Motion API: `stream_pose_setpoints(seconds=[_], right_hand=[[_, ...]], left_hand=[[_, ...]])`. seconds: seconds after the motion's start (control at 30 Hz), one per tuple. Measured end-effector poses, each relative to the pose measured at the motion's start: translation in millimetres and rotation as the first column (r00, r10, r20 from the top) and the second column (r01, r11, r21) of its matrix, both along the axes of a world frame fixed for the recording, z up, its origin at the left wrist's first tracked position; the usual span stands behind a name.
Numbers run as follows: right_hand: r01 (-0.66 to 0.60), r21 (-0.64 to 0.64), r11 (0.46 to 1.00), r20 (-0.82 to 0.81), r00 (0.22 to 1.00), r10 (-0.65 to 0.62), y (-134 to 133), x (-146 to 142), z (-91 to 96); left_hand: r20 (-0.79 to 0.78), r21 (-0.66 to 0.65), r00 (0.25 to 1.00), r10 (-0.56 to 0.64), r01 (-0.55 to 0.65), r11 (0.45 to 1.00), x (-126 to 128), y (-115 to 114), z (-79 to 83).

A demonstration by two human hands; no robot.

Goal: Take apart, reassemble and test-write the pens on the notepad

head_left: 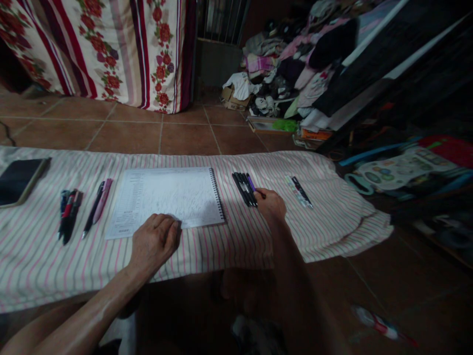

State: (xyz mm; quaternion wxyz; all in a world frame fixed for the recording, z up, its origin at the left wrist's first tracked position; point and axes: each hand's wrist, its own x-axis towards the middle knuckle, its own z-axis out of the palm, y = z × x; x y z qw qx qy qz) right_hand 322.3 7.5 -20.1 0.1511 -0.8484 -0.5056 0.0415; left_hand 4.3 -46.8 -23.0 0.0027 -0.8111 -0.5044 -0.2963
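A spiral notebook (170, 197) with scribbled pages lies on a pink-striped cloth (325, 217). My left hand (154, 242) rests on the notebook's near edge, fingers curled down and pressed flat on the paper. My right hand (270, 204) is closed in a pinch on the purple pen (254, 186) at the right end of a row of dark pens (244, 188) just right of the notebook.
More pens lie left of the notebook: a dark and pink pair (98, 204) and a cluster (68, 214). A phone (20, 180) is at far left. Two pens (300, 191) lie further right. A flowered sheet (111, 44), clothes pile (295, 59) and toys (399, 170) surround.
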Motion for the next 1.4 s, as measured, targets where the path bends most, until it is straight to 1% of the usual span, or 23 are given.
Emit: stream_pose_setpoints(seconds=[0.2, 0.3, 0.5, 0.7, 0.9, 1.07, 1.27, 1.4], right_hand=[[0.024, 0.022, 0.999, -0.009, 1.000, -0.024, 0.5, -1.4, 2.7], [0.012, 0.025, 1.000, -0.020, 1.000, -0.012, 2.0, -0.4, 1.4], [-0.015, 0.041, 0.999, -0.097, 0.995, 0.019, 5.7, 2.8, -3.6], [-0.048, 0.049, 0.998, -0.111, 0.992, 0.053, 6.9, 5.7, -7.2], [-0.040, 0.073, 0.997, -0.135, 0.990, 0.049, 7.0, 6.3, -7.8], [-0.014, 0.073, 0.997, -0.138, 0.990, 0.024, 9.3, 3.8, -6.6], [-0.011, 0.046, 0.999, -0.102, 0.995, 0.016, 9.0, 0.9, -3.0], [-0.013, 0.095, 0.995, 0.000, 1.000, 0.013, 8.7, -9.5, 2.8]], left_hand=[[0.008, -0.008, 1.000, -0.003, 0.003, 1.000, -1.1, 0.8, -2.0], [0.011, -0.022, 1.000, -0.002, 0.002, 1.000, -0.6, 1.1, -1.3], [0.028, -0.022, 1.000, -0.014, 0.015, 1.000, 0.3, 0.9, 1.0], [0.046, -0.024, 0.999, -0.009, 0.010, 1.000, -0.3, 0.4, 0.9], [0.044, -0.067, 0.999, -0.007, 0.010, 0.998, -0.7, 1.5, -0.8], [0.044, -0.069, 0.999, 0.005, -0.001, 0.998, -0.2, 3.1, -1.0], [0.057, -0.110, 0.998, 0.005, 0.001, 0.994, -0.9, 2.9, 0.9], [0.087, -0.135, 0.996, 0.013, -0.001, 0.991, -2.1, 3.1, 1.5]])
